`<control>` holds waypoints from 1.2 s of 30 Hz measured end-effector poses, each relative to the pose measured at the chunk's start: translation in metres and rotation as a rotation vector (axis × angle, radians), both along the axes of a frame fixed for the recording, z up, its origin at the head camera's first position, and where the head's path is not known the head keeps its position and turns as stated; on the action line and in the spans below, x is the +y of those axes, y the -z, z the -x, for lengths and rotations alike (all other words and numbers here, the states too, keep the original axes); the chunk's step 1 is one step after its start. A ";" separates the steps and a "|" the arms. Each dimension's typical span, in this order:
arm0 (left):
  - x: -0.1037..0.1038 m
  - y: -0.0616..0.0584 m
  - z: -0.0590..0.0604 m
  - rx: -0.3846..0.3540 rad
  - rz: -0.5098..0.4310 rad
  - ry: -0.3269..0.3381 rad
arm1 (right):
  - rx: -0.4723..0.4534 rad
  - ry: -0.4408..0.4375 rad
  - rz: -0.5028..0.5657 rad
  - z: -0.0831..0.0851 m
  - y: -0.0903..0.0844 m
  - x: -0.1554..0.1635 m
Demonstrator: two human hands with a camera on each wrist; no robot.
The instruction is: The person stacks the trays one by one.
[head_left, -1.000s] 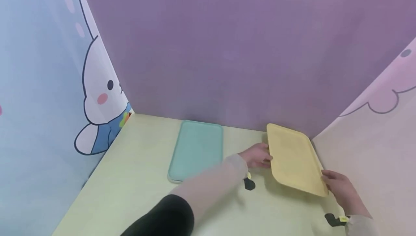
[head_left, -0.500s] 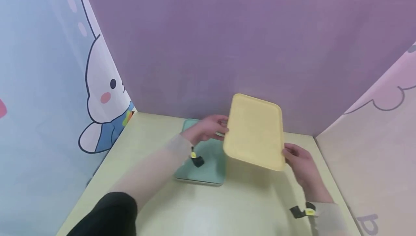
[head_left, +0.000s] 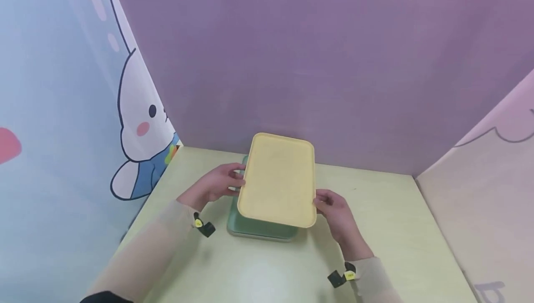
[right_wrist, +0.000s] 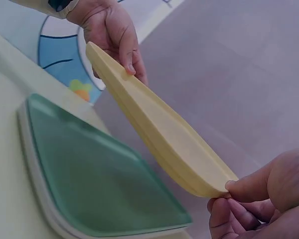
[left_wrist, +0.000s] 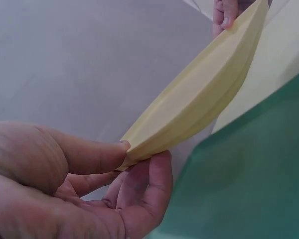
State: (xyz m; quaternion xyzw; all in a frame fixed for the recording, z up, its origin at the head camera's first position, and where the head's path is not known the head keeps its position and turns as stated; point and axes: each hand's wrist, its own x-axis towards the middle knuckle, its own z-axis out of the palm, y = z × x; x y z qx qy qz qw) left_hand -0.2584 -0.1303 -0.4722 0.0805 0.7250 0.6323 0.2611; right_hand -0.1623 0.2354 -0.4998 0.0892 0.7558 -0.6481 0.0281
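At frame centre, the left hand (head_left: 214,185) and right hand (head_left: 333,210) pinched opposite long edges of the yellow tray (head_left: 278,179), held just above the green tray (head_left: 250,229), long axes aligned, pointing away.

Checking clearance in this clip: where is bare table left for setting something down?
Bare table lies right of the right hand, up to the pink wall, and along the near edge. It is crowded mid-table: the yellow tray, held by both hands, left hand included, hangs over the green tray.

Yellow tray (head_left: 277,180) hides most of green tray (head_left: 254,229) underneath.
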 end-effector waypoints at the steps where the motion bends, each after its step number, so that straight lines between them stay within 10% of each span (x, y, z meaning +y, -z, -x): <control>1: -0.004 0.004 -0.003 -0.010 0.010 -0.006 | -0.001 -0.003 0.003 0.000 0.003 -0.004; 23: -0.016 0.056 -0.025 -0.029 0.171 -0.144 | -0.068 0.010 -0.073 -0.010 0.042 -0.036; 36: -0.015 0.067 -0.023 -0.021 0.194 -0.156 | -0.075 0.019 -0.129 -0.005 0.053 -0.037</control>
